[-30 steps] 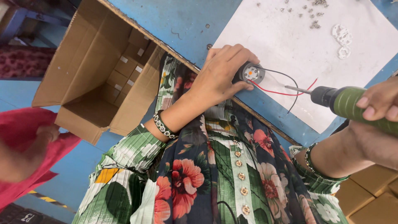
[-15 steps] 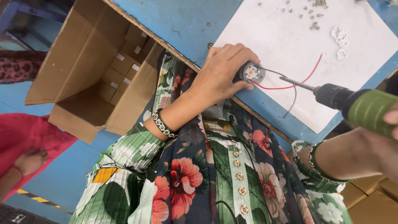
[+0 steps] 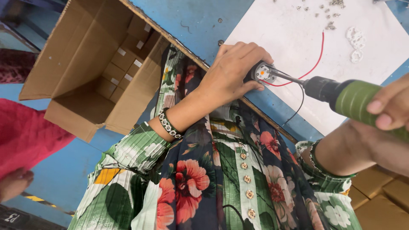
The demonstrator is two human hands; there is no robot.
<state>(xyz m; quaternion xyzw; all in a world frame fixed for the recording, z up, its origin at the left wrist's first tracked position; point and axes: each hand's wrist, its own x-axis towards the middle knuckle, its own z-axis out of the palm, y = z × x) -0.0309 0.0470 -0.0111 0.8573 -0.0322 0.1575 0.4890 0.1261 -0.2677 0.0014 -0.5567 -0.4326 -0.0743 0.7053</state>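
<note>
My left hand grips a small round motor at the near edge of the blue table, its white end cap facing right. A red wire and a black wire trail from the motor over a white sheet. In my right hand is a green electric screwdriver, and its bit touches the motor's end cap. A beaded bracelet sits on my left wrist.
An open cardboard box with several small cartons inside stands at the left. Loose screws and white plastic rings lie at the far end of the white sheet. A person in red is at the lower left. Brown cartons sit at the lower right.
The screwdriver bit has moved in onto the motor's end cap. The red wire has swung upward. The person in red at the left has shifted.
</note>
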